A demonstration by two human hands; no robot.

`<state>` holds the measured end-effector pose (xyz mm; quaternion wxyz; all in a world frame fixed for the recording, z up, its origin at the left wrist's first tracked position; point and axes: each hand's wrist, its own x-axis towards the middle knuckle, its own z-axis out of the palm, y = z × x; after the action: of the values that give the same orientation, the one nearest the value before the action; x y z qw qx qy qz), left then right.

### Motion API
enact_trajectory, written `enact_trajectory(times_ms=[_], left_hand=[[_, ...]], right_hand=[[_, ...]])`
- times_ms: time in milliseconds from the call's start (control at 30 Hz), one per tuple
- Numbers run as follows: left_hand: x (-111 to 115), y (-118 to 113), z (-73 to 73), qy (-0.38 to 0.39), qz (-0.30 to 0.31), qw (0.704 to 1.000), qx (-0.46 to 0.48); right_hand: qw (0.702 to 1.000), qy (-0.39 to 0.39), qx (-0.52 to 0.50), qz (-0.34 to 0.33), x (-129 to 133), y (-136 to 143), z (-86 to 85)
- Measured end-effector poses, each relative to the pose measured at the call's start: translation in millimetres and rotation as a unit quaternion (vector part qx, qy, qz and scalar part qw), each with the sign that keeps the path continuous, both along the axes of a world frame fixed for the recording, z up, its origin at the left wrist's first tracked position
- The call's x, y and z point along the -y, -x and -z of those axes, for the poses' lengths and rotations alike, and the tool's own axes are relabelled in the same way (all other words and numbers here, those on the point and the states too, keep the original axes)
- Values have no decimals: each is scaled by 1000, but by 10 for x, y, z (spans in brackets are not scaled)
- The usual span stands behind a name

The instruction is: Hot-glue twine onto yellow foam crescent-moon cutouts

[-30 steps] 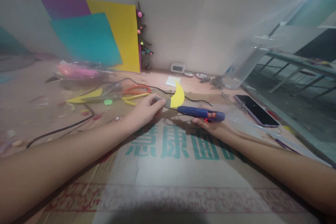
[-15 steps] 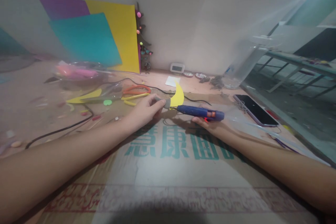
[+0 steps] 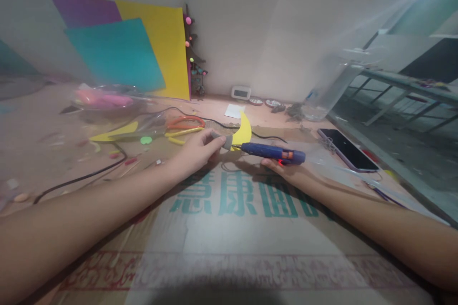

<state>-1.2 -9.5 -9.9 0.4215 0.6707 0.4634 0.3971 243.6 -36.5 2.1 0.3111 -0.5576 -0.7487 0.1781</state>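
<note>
My right hand (image 3: 277, 164) is closed around a blue hot glue gun (image 3: 268, 151), with a small red light glowing underneath. The gun's metal nozzle points left, at the lower end of a yellow crescent-moon cutout (image 3: 244, 131). Between the thumb and fingers of my left hand (image 3: 200, 147) is a small grey piece (image 3: 226, 141), whose kind I cannot make out. This grey piece meets the crescent's lower left edge, right by the nozzle tip. Both hands are held above a printed cardboard sheet (image 3: 214, 238).
Orange- and yellow-handled scissors (image 3: 186, 122) lie behind my left hand, near a black cable (image 3: 175, 108). A phone (image 3: 347, 149) rests at the right, before a clear plastic container (image 3: 327, 90). Coloured sheets (image 3: 114, 55) lean on the wall. A small white clock (image 3: 241, 92) stands at the back.
Hardly anything differs. The crescent and grey piece have shifted very slightly at the nozzle; both hands keep their hold.
</note>
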Motion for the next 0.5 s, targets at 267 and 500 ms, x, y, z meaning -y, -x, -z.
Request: enact_trajectory(times_ms=[267, 500], left_hand=[[7, -10, -13, 0, 1, 1000, 0], [19, -12, -31, 3, 8, 1000, -1]], right_hand=[[1000, -2, -6, -2, 0, 32, -31], [1000, 9, -2, 13, 14, 48, -69]])
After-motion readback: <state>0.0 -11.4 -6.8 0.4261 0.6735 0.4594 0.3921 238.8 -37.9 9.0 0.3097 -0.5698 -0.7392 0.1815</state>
